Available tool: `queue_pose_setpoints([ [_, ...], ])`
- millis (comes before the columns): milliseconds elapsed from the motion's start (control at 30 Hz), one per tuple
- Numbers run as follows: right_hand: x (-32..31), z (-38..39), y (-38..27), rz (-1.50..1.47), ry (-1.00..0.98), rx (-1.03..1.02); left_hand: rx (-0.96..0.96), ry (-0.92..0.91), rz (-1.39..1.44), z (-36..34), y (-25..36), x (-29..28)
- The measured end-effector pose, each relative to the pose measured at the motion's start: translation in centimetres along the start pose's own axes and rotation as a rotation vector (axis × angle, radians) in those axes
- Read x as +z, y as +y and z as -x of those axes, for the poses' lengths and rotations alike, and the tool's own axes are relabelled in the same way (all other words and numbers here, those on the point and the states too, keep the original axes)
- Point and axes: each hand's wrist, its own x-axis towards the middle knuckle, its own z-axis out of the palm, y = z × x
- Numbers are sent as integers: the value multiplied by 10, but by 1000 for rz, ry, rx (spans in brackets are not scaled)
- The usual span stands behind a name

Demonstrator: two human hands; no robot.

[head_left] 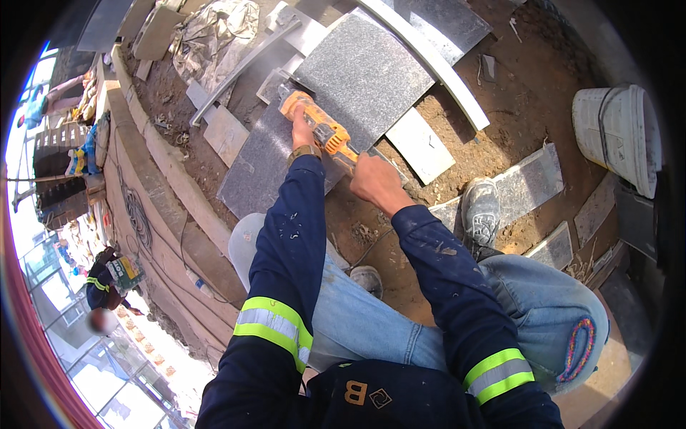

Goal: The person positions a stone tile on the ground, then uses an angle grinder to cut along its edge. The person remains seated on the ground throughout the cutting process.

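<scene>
An orange angle grinder lies across dark grey stone tiles, both my hands closed round it. My left hand grips the front of its body, near the disc end. Farther back, my right hand wraps the rear of the tool. The grinder's head is at the left edge of a speckled grey tile. A second, smoother dark tile lies below and left of it. The disc itself is hard to make out. A pale tile piece rests beside the speckled tile.
A long pale strip runs along the tile's right side. A thin metal bar and crumpled sheeting lie at upper left. A dirty white bucket stands at right. Cable lies at left, near a person at work.
</scene>
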Motion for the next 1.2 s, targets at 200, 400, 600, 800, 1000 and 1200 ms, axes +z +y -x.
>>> queue_pose_setpoints([
  [200,1,-1,1,-13,12,-5,-18,42,-1,2,0,2],
  [400,-2,0,-1,-30,5,-24,40,53,-29,-2,-1,6],
  [600,-8,6,0,-4,-48,-22,-84,-19,17,11,6,-1],
  [800,-9,5,1,-11,-34,-5,13,22,9,1,-4,2],
  [1000,-6,6,1,0,-39,-16,-7,51,-2,16,0,9],
  [1200,-5,7,2,4,-31,-20,-13,48,1,20,1,11],
])
